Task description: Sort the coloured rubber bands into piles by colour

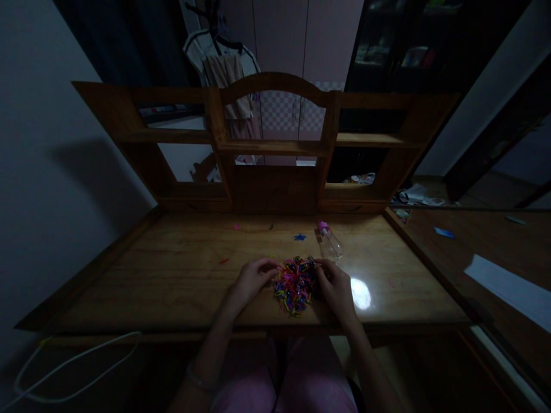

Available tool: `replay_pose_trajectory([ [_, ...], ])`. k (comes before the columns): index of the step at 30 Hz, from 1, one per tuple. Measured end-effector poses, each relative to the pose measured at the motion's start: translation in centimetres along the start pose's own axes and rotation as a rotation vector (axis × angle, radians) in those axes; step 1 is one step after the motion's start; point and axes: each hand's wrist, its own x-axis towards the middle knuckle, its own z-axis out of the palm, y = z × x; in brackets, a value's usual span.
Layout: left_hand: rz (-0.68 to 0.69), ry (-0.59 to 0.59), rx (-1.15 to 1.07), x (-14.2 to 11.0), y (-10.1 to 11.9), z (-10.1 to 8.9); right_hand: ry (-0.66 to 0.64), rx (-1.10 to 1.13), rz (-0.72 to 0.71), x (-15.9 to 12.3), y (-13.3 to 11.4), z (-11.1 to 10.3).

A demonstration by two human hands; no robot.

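Observation:
A round, multicoloured bundle of small looped strands (296, 287) lies near the front edge of the wooden desk. The loops are pink, yellow, blue and black; what they are made of is too dim to tell. My left hand (253, 281) has its fingers closed on the bundle's left edge. At the upper right edge, my right hand (336, 285) pinches some of the dark loops between thumb and fingers. Just beyond it lies a clear bottle with a pink top (331, 244). A small blue piece (300, 237) rests on the desk behind the bundle.
Small scraps lie on the desk (172, 275), among them a red piece (224, 261) and a pink piece (236, 227). A wooden shelf unit (275, 148) rises along the back. A white cable (86, 358) loops at lower left. White paper (508, 289) lies at right.

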Motion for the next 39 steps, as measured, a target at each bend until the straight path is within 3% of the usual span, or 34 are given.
replay_pose_trajectory([
  [7,-0.014,0.026,-0.008,-0.1,0.0,-0.4,0.011,-0.028,-0.01,0.1,0.0,0.0],
  [16,-0.057,0.03,-0.043,-0.5,1.0,0.5,0.028,-0.05,-0.029,0.1,0.0,-0.1],
  [20,-0.006,0.075,0.018,-0.4,0.7,0.8,0.099,-0.128,-0.16,-0.4,-1.6,-0.1],
  [25,0.073,0.074,0.018,-0.6,1.4,1.6,-0.027,-0.19,-0.409,-1.0,-4.6,2.0],
  [30,0.079,0.118,0.023,-1.5,2.4,2.1,-0.007,-0.259,-0.446,-0.5,-5.1,3.8],
  [39,0.096,0.199,0.081,-2.3,3.1,2.1,-0.012,-0.186,-0.463,-1.0,-5.2,3.6],
])
